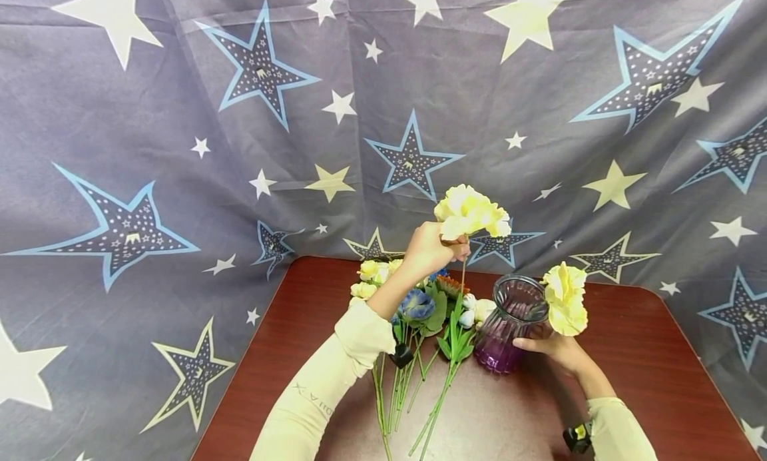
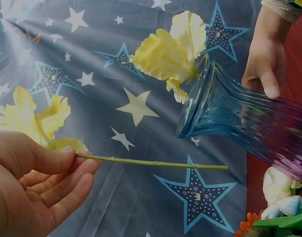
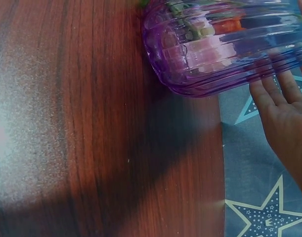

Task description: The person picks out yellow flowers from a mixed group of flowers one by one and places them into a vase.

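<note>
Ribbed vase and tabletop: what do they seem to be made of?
Ribbed vase: probably glass, possibly clear plastic; glossy and see-through, with orange showing through its purple part.
Tabletop: wood or wood-look laminate, semi-gloss; reddish-brown grain and glare show.

The reddish-brown, wood-grained surface point(image 1: 647, 354) carries a ribbed glass vase point(image 1: 499, 338) towards its far edge — and, left of it, long-stemmed flowers point(image 1: 417, 305), stems towards the near edge.
</note>
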A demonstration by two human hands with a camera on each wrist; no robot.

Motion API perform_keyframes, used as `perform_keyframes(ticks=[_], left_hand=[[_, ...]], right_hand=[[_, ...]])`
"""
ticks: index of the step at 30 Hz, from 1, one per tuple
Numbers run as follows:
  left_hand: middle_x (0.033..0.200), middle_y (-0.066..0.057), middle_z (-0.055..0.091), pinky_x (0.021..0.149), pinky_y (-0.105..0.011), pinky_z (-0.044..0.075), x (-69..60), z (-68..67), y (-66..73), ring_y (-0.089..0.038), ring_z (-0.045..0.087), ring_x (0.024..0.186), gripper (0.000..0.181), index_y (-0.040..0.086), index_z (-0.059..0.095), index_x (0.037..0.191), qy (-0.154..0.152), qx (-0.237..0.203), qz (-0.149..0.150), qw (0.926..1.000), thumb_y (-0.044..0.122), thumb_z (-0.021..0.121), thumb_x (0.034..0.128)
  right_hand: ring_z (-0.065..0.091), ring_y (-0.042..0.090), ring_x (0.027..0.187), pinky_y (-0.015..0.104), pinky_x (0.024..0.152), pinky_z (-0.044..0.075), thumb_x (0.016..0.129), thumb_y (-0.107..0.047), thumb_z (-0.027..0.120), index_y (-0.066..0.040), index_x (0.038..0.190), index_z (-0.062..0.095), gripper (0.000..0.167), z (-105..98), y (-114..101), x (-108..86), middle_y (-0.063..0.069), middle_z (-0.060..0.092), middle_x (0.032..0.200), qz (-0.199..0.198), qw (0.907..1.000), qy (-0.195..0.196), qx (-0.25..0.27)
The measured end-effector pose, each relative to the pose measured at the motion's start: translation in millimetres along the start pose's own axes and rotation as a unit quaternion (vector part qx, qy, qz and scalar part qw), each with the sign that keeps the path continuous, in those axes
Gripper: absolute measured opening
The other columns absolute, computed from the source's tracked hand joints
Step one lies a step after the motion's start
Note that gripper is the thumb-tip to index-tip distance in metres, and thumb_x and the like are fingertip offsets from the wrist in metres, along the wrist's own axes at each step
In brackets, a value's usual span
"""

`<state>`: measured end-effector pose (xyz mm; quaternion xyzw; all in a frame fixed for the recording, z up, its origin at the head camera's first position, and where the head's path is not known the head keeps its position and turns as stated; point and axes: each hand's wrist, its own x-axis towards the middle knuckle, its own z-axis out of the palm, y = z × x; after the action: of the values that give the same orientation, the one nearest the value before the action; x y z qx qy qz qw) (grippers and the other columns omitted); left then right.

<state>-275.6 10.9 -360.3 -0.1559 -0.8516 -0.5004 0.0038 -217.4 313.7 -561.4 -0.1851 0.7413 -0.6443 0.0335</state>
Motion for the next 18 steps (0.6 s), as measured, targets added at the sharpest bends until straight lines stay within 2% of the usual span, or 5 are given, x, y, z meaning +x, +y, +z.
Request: perform_keyframes(ticks=[6,11,18], left_hand=[[0.085,-0.009,0.079,0.06,-0.021,0.055,0.6,0.7,5.1,-0.015,0.073,0.069,0.008,0.007,0.078,0.092,0.024,0.004,0.017,0.9996,0.014,0.08,0.0885],[0.086,-0.009,0.079,0.061,-0.02,0.056,1.1,1.7,9.2,-0.015,0.074,0.071,0.011,0.007,0.078,0.094,0.034,-0.003,0.018,0.9993,0.015,0.081,0.0881],[0.082,-0.007,0.079,0.059,-0.018,0.051,3.6,3.8,14.7,-0.012,0.073,0.069,0.012,0.007,0.078,0.094,0.061,-0.015,0.036,0.9974,0.016,0.082,0.0871]], right_hand=[[0.046,-0.014,0.129,0.007,0.101,0.038,0.085,0.007,0.075,-0.005,0.152,0.034,0.08,-0.5,0.2,0.3,-0.02,0.052,0.139,0.018,0.9998,0.0,0.001],[0.047,-0.013,0.128,0.007,0.101,0.039,0.085,0.008,0.075,-0.001,0.151,0.035,0.078,0.4,-1.9,0.1,-0.02,0.053,0.138,0.005,1.0,-0.003,-0.002],[0.049,-0.011,0.129,0.009,0.102,0.04,0.083,0.012,0.073,-0.004,0.15,0.036,0.078,0.6,-1.0,0.1,-0.02,0.055,0.138,-0.007,0.9997,-0.007,0.021]])
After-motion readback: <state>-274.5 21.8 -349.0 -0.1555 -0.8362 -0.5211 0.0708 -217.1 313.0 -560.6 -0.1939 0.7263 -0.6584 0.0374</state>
